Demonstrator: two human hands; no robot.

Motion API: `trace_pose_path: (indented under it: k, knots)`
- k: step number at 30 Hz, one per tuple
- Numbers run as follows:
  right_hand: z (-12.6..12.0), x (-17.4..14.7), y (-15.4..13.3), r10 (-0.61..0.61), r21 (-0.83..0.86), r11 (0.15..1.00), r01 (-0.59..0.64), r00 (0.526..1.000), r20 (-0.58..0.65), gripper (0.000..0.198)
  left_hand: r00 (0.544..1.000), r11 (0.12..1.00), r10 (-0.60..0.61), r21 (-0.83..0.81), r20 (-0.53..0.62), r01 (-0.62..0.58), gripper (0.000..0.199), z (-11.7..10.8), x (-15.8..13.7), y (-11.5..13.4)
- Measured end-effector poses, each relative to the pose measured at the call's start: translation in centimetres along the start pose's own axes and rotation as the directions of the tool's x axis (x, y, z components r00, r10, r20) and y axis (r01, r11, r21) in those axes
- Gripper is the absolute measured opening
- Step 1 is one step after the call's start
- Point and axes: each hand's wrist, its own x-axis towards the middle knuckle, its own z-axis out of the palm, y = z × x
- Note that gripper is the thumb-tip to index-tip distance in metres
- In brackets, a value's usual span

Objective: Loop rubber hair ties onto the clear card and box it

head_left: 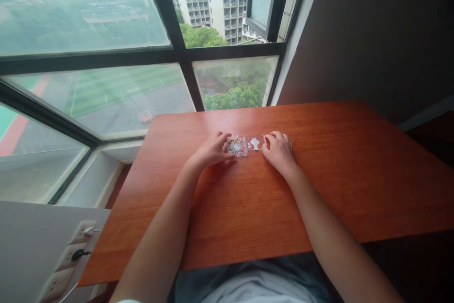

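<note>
A small clear plastic box (237, 146) sits on the table with its lid folded open to the right. Little ring-like and metallic items lie in its compartments, too small to name surely. My left hand (211, 150) grips the box from the left, thumb at the near side and fingers at the far side. White marks show on the clear lid (255, 142). At the lid's right edge, my right hand (279, 151) is closed with thumb and fingers on it; its exact fingertip contact is partly hidden.
The reddish-brown wooden table (340, 166) extends widely to the right. Large dark-framed windows (184, 55) stand behind and left of it. Wall sockets (73, 255) with plugs and a white cable are at the lower left, beside the table edge.
</note>
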Motion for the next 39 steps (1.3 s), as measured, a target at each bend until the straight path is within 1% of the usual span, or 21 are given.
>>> trace_pose_path:
  k: [7, 12, 16, 19, 22, 28, 39]
  knots:
    - [0.6, 0.2, 0.1, -0.067, 0.057, 0.996, 0.066, 0.998, 0.003, 0.03, 1.0, 1.0, -0.01, -0.007, -0.017, 0.01, 0.072, 0.2, 0.0, 0.2]
    - [0.3, 0.5, -0.1, -0.09, 0.113, 0.99, 0.089, 0.996, 0.002, 0.027, 1.0, 0.999, 0.002, -0.034, -0.028, -0.003, 0.074, 0.4, 0.0, 0.0]
    - [0.0, 0.4, -0.6, -0.063, 0.16, 0.985, 0.066, 0.998, -0.028, 0.035, 1.0, 1.0, -0.005, -0.022, -0.026, 0.004, 0.074, 0.4, 0.0, 0.2]
    - [-0.2, 0.1, -1.0, -0.016, 0.202, 0.979, 0.016, 1.0, -0.001, 0.044, 1.0, 1.0, -0.005, -0.004, -0.025, 0.005, 0.074, 0.4, 0.0, 0.3]
    - [-0.5, 0.0, -1.4, -0.002, 0.218, 0.976, -0.003, 1.0, 0.024, 0.048, 1.0, 1.0, -0.009, 0.0, -0.022, 0.009, 0.074, 0.3, 0.1, 0.4]
    - [-1.1, -0.3, -2.0, -0.025, 0.225, 0.974, 0.014, 0.999, 0.043, 0.054, 1.0, 1.0, -0.011, 0.004, -0.02, 0.011, 0.074, 0.2, 0.1, 0.6]
    - [-1.3, -0.6, -2.3, -0.061, 0.285, 0.957, 0.053, 0.998, 0.021, 0.056, 1.0, 1.0, -0.023, 0.0, -0.019, 0.023, 0.073, 0.1, 0.0, 0.8]
